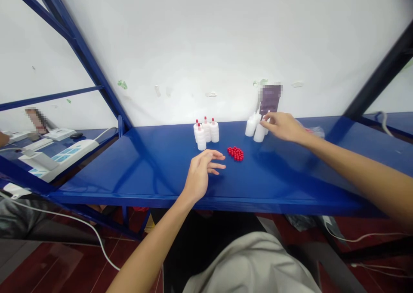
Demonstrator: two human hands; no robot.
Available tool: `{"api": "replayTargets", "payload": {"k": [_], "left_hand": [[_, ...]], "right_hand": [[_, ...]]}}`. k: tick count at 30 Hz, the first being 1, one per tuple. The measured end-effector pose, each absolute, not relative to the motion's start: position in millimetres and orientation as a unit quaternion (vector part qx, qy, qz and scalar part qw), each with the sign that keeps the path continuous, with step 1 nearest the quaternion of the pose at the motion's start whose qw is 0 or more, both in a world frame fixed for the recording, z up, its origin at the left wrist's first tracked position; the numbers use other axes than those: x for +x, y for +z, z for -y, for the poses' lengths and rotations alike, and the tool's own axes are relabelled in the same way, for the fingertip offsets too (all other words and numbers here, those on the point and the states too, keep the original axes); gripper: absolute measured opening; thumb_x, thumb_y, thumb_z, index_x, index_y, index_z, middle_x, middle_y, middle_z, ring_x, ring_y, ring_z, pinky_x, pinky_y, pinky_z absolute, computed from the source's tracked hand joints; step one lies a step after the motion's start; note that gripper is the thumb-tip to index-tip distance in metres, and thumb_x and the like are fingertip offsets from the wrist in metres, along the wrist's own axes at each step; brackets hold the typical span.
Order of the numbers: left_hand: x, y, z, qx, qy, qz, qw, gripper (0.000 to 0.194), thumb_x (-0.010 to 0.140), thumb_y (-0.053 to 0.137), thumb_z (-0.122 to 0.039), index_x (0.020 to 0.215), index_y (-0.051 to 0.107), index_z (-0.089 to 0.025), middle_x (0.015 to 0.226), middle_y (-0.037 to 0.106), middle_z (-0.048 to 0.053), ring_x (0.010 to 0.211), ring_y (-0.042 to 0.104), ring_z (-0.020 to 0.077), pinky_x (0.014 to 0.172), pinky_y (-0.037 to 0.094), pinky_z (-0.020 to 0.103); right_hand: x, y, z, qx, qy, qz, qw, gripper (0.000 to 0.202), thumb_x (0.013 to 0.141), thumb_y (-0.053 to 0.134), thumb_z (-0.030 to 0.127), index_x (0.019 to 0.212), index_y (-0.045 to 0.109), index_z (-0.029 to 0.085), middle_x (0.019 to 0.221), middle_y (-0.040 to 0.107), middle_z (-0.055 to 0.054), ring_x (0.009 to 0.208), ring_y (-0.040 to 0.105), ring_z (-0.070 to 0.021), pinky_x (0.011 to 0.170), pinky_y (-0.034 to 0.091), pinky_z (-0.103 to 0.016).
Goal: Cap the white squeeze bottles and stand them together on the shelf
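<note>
My right hand is at the back right of the blue table, its thumb and fingertips closed around the top of a white squeeze bottle. A few more white bottles without caps stand close beside and behind that one. My left hand hovers over the table with its fingers apart and nothing in them. Just beyond its fingertips lies a cluster of small red caps. Farther back stand several white bottles with red-tipped nozzles, all upright.
The blue metal table runs up against a white wall. Behind the uncapped bottles a dark, partly blurred panel leans on the wall. A blue frame post rises at the left, with a white power strip beyond it. Clear plastic lies behind my right forearm.
</note>
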State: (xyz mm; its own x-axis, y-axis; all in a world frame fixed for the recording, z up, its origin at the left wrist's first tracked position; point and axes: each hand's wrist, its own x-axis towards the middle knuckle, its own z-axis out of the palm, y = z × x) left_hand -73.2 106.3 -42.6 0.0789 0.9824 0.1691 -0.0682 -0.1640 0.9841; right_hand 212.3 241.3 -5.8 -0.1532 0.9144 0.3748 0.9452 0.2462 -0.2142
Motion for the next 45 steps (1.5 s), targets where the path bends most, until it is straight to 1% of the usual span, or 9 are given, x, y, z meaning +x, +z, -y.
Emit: {"api": "replayTargets", "payload": {"k": [6,11,18,21,27,33,37,40,45], "left_hand": [[-72.7,-48.3,-108.9,0.583,0.532,-0.413,0.454,0.032,0.093,0.043,-0.036,0.089,0.067,-0.015,0.082,0.075,0.007,0.087,0.069,0.0205,0.084,0.049,0.030],[-74.3,-46.2,-107.0,0.608,0.543,-0.442,0.374,0.030,0.092,0.044,-0.031,0.075,0.064,-0.017,0.056,0.055,-0.001,0.062,0.053,0.0153,0.071,0.043,0.028],[-74.6,-47.1,-105.1,0.578,0.626,-0.422,0.309,0.022,0.091,0.048,-0.025,0.081,0.065,-0.017,0.077,0.066,0.002,0.076,0.062,0.0173,0.079,0.046,0.030],[-73.2,-48.1,-105.9,0.607,0.583,-0.444,0.307,0.027,0.091,0.048,-0.027,0.080,0.070,-0.017,0.086,0.069,0.004,0.085,0.063,0.0191,0.082,0.046,0.031],[-74.3,-45.4,-104.3,0.628,0.556,-0.491,0.236,0.037,0.092,0.045,-0.026,0.071,0.074,-0.019,0.081,0.068,0.003,0.087,0.058,0.0190,0.086,0.040,0.033],[-79.9,-48.4,-107.6,0.538,0.659,-0.460,0.253,0.034,0.084,0.047,-0.021,0.051,0.056,-0.018,0.059,0.050,0.000,0.066,0.045,0.0144,0.068,0.036,0.029],[-80.4,-52.6,-110.2,0.502,0.682,-0.417,0.329,0.036,0.081,0.048,-0.020,0.046,0.036,-0.019,0.049,0.031,-0.003,0.051,0.031,0.0104,0.052,0.024,0.027],[-78.0,-53.2,-108.3,0.498,0.668,-0.412,0.369,0.035,0.083,0.048,-0.021,0.050,0.037,-0.019,0.048,0.024,-0.005,0.047,0.022,0.0085,0.047,0.016,0.026],[-75.0,-48.8,-103.7,0.524,0.646,-0.429,0.353,0.017,0.090,0.049,-0.027,0.079,0.057,-0.018,0.061,0.043,-0.004,0.051,0.034,0.0092,0.048,0.027,0.023]], "right_hand": [[219.8,-3.4,-202.7,-0.582,-0.042,0.789,0.191,0.031,0.095,0.039,0.040,0.090,0.063,0.022,0.080,0.069,-0.008,0.070,0.060,-0.0246,0.061,0.034,-0.033],[190.9,-2.6,-156.7,-0.496,0.032,0.837,0.230,0.028,0.097,0.042,0.040,0.083,0.058,0.022,0.062,0.061,-0.001,0.056,0.053,-0.0180,0.059,0.035,-0.031],[130.8,-1.3,-127.9,-0.344,0.139,0.888,0.273,0.026,0.099,0.046,0.040,0.101,0.061,0.019,0.083,0.068,-0.003,0.070,0.059,-0.0167,0.065,0.042,-0.028],[136.1,-6.7,-145.0,-0.384,0.076,0.882,0.263,0.026,0.095,0.048,0.033,0.079,0.062,0.018,0.082,0.065,-0.005,0.072,0.057,-0.0174,0.068,0.041,-0.030],[159.8,-24.7,-174.2,-0.481,0.081,0.858,0.163,0.043,0.083,0.053,0.028,0.046,0.032,0.021,0.048,0.038,0.001,0.055,0.041,-0.0141,0.057,0.031,-0.030],[160.6,-32.5,-170.8,-0.474,0.152,0.847,0.187,0.036,0.084,0.055,0.032,0.052,0.043,0.020,0.047,0.041,0.004,0.048,0.038,-0.0105,0.053,0.031,-0.028],[163.2,-40.3,-170.8,-0.426,0.132,0.869,0.217,0.012,0.085,0.058,0.033,0.084,0.060,0.021,0.056,0.054,0.006,0.051,0.049,-0.0119,0.057,0.036,-0.026],[164.6,-44.7,-173.3,-0.398,0.122,0.886,0.207,0.017,0.089,0.055,0.032,0.099,0.062,0.021,0.058,0.054,0.006,0.050,0.050,-0.0123,0.056,0.037,-0.026],[163.9,-44.7,-174.8,-0.384,0.113,0.897,0.186,0.016,0.090,0.054,0.029,0.096,0.065,0.020,0.056,0.053,0.005,0.049,0.048,-0.0122,0.055,0.035,-0.026]]}}
